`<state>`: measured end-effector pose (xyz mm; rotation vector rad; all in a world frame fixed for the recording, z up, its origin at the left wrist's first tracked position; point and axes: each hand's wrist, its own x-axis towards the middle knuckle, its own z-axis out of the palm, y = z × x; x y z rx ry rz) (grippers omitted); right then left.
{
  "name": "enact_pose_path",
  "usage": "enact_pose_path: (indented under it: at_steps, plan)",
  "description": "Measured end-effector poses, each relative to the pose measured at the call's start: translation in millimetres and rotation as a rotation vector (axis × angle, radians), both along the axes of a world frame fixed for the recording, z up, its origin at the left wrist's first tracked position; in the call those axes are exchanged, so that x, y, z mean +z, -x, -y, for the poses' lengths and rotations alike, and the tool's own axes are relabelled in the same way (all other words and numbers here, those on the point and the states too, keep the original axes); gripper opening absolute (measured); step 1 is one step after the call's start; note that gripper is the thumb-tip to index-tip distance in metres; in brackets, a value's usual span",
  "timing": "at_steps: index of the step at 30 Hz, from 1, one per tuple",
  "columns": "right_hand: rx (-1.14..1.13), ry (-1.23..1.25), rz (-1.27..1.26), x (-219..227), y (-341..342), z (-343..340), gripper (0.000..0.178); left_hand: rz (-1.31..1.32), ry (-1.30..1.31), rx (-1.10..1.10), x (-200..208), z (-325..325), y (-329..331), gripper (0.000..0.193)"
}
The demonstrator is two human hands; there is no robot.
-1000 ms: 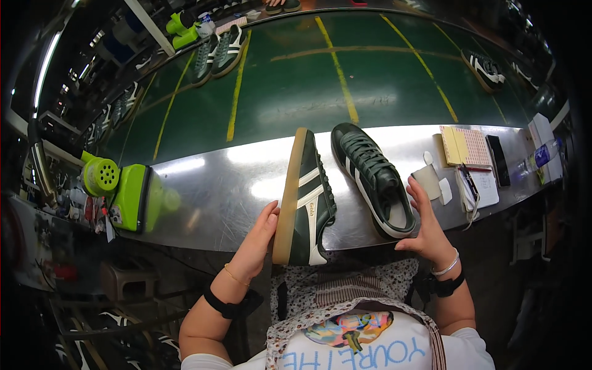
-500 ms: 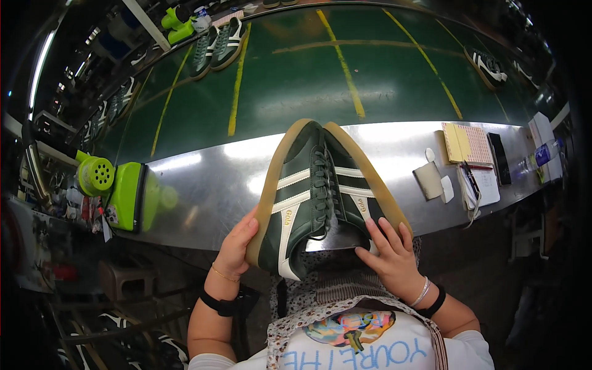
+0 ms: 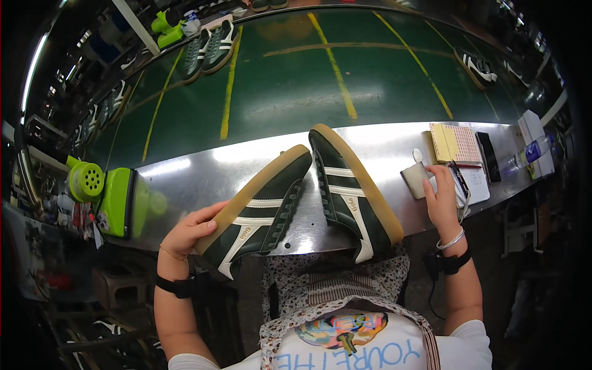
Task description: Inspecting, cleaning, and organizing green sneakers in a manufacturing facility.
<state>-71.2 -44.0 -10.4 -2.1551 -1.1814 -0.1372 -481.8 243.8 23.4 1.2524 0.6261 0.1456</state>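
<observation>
Two dark green sneakers with white stripes and tan gum soles lie on their sides on the metal bench edge. My left hand (image 3: pixel 196 229) grips the heel end of the left sneaker (image 3: pixel 254 213), thumb on its sole. The right sneaker (image 3: pixel 346 191) lies beside it, soles facing outward, with neither hand on it. My right hand (image 3: pixel 441 200) is over the small items at the right, fingers stretched out and apart, close to a beige block (image 3: pixel 414 181). A small white piece (image 3: pixel 417 155) lies just beyond the block. What is under my right palm is hidden.
A green belt (image 3: pixel 283 80) with yellow lines runs behind the metal bench (image 3: pixel 246 151). More sneakers (image 3: pixel 211 49) stand on it. A lime-green device (image 3: pixel 118 200) is at left. A notebook (image 3: pixel 473 185), a pen, a dark phone (image 3: pixel 486 157) and a plastic bottle (image 3: pixel 533 151) lie at right.
My right hand has left the right sneaker and moved right to the small items. The left sneaker has swung away leftward with my left hand; the sneakers now lie apart.
</observation>
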Motion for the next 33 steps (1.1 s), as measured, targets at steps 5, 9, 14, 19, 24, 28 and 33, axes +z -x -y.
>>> enact_pose_path:
  at_steps: [5,9,14,19,24,28,33]
  plan:
    - [-0.171,0.247,0.121,-26.0,-38.7,-6.2,0.025,-0.238,-0.232,-0.215,18.4,-24.2,-2.0,0.048]
    - [-0.196,0.316,0.071,-25.1,-42.2,-13.6,0.026,-0.411,-0.589,-0.168,28.7,2.0,-12.0,0.052]
    - [-0.175,0.32,0.011,-27.1,-49.5,-15.1,0.029,-0.585,-1.429,-0.129,30.0,58.5,-29.0,0.086]
    - [-0.138,0.466,-0.065,-1.1,-48.5,-1.2,0.033,-0.717,-1.55,-0.054,3.4,93.7,-41.8,0.113]
    - [-0.114,0.499,-0.103,-2.2,-53.3,8.2,0.03,-0.802,-1.664,0.135,-22.8,101.9,-70.7,0.116]
    - [-0.059,0.407,-0.288,-10.7,-65.0,15.9,0.028,-0.791,-1.678,0.154,-22.3,94.6,-70.9,0.106]
    - [-0.054,0.381,-0.386,1.9,-56.5,16.2,0.04,-0.689,-1.609,0.058,-0.7,80.1,-61.1,0.098]
